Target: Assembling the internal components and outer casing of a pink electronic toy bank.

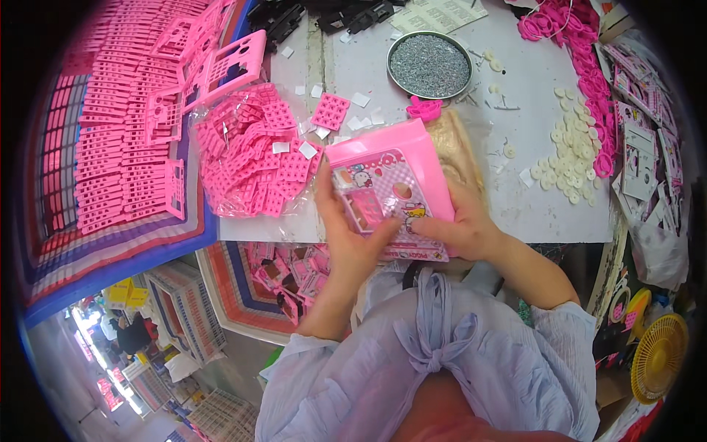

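A pink plastic panel [409,144] with a printed cartoon sticker on its face is held up in front of me, tilted. Along its left edge my left hand [346,232] grips it, thumb on the printed face. My right hand [468,225] clasps the right edge, with its thumb also pressed on the sticker. Both sets of fingers curl behind the panel and are partly hidden. Just left of it lies a clear bag of pink keypad pieces [254,147], with one loose keypad piece [331,111] beside it. A small pink part [423,109] sits beyond the panel's top edge.
A round tin of small screws [430,65] stands at the back. White plastic discs [571,147] lie to the right, near strung pink parts [589,66] and a bag of printed pieces [648,162]. Baskets of pink frames [132,132] and parts [287,272] flank my left.
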Available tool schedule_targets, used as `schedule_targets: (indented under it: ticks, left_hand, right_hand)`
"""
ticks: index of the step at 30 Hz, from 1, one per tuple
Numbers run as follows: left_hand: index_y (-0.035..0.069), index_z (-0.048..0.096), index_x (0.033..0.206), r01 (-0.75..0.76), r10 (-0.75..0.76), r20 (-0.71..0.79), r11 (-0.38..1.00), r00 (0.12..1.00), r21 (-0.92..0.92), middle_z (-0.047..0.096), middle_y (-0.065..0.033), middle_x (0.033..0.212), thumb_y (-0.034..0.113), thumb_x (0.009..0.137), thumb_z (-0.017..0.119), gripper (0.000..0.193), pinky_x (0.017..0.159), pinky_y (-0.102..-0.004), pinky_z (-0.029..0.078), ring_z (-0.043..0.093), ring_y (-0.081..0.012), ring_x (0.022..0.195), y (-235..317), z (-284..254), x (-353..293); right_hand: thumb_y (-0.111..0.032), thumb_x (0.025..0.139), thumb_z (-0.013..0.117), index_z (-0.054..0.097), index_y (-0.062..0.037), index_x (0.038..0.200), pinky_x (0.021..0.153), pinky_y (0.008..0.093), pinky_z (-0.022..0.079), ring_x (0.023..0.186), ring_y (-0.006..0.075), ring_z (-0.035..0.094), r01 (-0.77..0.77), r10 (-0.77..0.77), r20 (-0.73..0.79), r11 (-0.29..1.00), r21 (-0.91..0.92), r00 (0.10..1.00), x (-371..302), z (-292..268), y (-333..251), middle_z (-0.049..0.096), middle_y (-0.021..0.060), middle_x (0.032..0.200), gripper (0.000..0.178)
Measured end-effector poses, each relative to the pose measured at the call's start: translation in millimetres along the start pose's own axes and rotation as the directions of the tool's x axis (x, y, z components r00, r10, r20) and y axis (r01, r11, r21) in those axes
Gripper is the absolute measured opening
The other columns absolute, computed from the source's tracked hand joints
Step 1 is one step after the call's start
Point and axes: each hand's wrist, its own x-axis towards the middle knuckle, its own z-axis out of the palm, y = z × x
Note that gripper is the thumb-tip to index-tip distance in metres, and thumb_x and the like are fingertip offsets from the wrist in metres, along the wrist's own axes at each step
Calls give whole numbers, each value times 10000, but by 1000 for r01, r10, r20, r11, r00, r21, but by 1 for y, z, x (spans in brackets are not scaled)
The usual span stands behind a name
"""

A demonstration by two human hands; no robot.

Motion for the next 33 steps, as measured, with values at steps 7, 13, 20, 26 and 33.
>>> schedule_targets:
  ticks: [7, 13, 20, 26, 33]
  left_hand:
    - [61, 604, 1077, 294, -373, -65, 816, 925, -498, 606, -23, 976, 286, 1054, 504, 247, 741, -295, 526, 588, -115, 839, -13, -26, 17]
    - [22, 615, 1132, 59, -80, -33, 909, 996, -413, 641, -21, 929, 301, 1055, 500, 312, 742, -285, 524, 603, -106, 811, 5, -14, 35]
    - [-5, 605, 1185, 234, -335, -61, 765, 940, -599, 680, -102, 1060, 420, 1061, 444, 471, 796, -330, 559, 676, -200, 911, 32, -10, 53]
    - [-1, 589, 1136, 117, -205, -154, 887, 967, -446, 643, -77, 972, 457, 1059, 433, 490, 749, -344, 542, 652, -173, 863, 21, -6, 55]
    - [-14, 528, 1298, -78, 71, -80, 993, 994, -88, 648, -148, 1144, 415, 1095, 281, 536, 844, -408, 532, 654, -245, 960, -3, -10, 6]
  right_hand:
    - [-241, 875, 762, 501, -8, 1377, 938, 325, 494, 1079, 156, 606, -81, 115, 83, 941, -328, 990, -1, -6, -17, 644, 73, 1220, 612]
    - [-30, 892, 727, 525, 17, 1338, 842, 276, 529, 1006, 102, 629, -332, 324, 105, 940, 76, 940, -28, -20, -7, 686, 69, 1158, 492]
    - [-235, 872, 750, 537, -9, 1329, 877, 342, 519, 977, 210, 668, -53, 96, 97, 925, -376, 991, -20, -11, -28, 697, 128, 1104, 553]
    - [-264, 878, 732, 538, -12, 1321, 831, 369, 515, 927, 263, 679, 62, -9, 133, 913, -403, 991, -25, 2, -26, 688, 160, 1074, 546]
    - [-132, 917, 694, 503, -9, 1362, 873, 322, 520, 986, 183, 660, -5, 4, -16, 996, -86, 1000, -27, 0, -32, 679, 117, 1133, 500]
